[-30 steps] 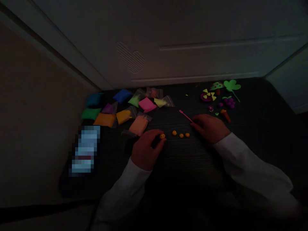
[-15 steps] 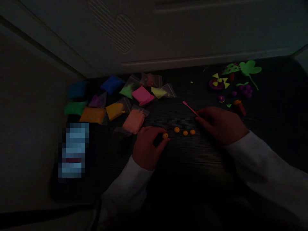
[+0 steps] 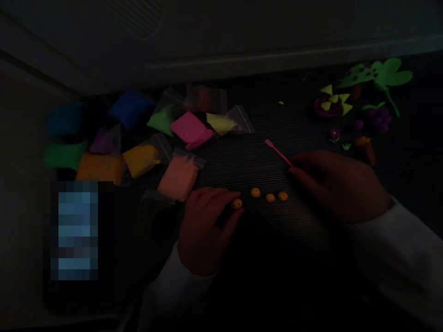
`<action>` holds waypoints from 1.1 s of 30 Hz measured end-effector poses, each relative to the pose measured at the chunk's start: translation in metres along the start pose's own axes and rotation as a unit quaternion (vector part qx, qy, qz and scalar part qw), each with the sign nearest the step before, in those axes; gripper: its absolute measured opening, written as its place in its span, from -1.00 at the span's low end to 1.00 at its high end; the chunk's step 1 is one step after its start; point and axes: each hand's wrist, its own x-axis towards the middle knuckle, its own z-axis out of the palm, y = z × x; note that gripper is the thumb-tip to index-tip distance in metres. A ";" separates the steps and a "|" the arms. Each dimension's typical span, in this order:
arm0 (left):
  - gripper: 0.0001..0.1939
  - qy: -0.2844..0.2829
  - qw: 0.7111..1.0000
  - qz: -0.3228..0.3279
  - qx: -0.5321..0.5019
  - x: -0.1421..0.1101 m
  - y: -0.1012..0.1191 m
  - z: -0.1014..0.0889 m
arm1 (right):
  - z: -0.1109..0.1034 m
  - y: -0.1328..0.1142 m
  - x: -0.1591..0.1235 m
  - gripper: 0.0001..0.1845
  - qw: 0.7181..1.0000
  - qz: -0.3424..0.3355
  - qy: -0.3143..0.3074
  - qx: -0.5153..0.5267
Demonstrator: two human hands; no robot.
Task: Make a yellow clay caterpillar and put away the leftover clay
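In the dim head view, my left hand (image 3: 207, 230) has a small orange-yellow clay ball (image 3: 237, 204) with dark dots between thumb and fingertips, low at the dark table. To its right, three more such balls lie in a row: a left one (image 3: 255, 192), a middle one (image 3: 270, 198) and a right one (image 3: 283, 196). My right hand (image 3: 341, 184) is closed on the handle end of a thin pink modelling tool (image 3: 278, 151). Its flat tip points up and left, away from the balls.
Bags of coloured clay fill the left, among them a pink one (image 3: 191, 130) and a peach one (image 3: 178, 177). A blurred-out phone-like screen (image 3: 78, 230) is at lower left. Clay pieces stand at upper right: a green leaf shape (image 3: 391, 76), a purple dish (image 3: 321, 108), purple balls (image 3: 379, 119).
The view has shifted closer and tilted down, so things appear larger and more spread out. Both hands keep their holds on the ball and the pink tool.
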 end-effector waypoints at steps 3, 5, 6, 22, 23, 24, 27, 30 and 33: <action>-0.74 -0.002 1.000 0.006 0.000 0.000 0.000 0.000 | 0.000 0.000 0.000 -0.74 1.000 -0.003 0.006 0.001; -0.73 -0.006 1.000 0.007 0.002 0.000 -0.001 -0.001 | 0.000 0.000 0.000 -0.74 1.000 -0.004 0.009 0.002; -0.72 -0.009 1.000 0.006 0.005 0.000 -0.001 -0.001 | 0.000 0.000 0.000 -0.74 1.000 -0.004 0.010 0.001; -0.58 -0.024 0.999 -0.012 0.031 -0.009 -0.003 -0.008 | 0.000 0.001 0.002 -0.72 1.000 0.000 0.009 0.004; -0.57 -0.022 0.999 -0.025 0.040 -0.012 -0.003 -0.010 | 0.000 0.001 0.002 -0.72 1.000 -0.001 0.008 0.008; -0.56 -0.018 0.998 -0.037 0.049 -0.016 -0.003 -0.012 | 0.000 0.001 0.002 -0.72 1.000 -0.001 0.008 0.011; -0.65 -0.001 0.996 -0.056 0.074 -0.027 -0.003 -0.014 | 0.000 0.001 0.002 -0.73 1.000 -0.001 0.011 0.018; -0.78 0.011 0.995 -0.042 0.088 -0.035 -0.004 -0.009 | 0.002 0.003 0.002 -0.72 1.000 -0.005 0.017 0.020; -0.85 0.035 0.996 -0.001 0.088 -0.037 -0.004 -0.004 | 0.002 0.006 0.003 -0.73 0.999 -0.027 0.032 0.023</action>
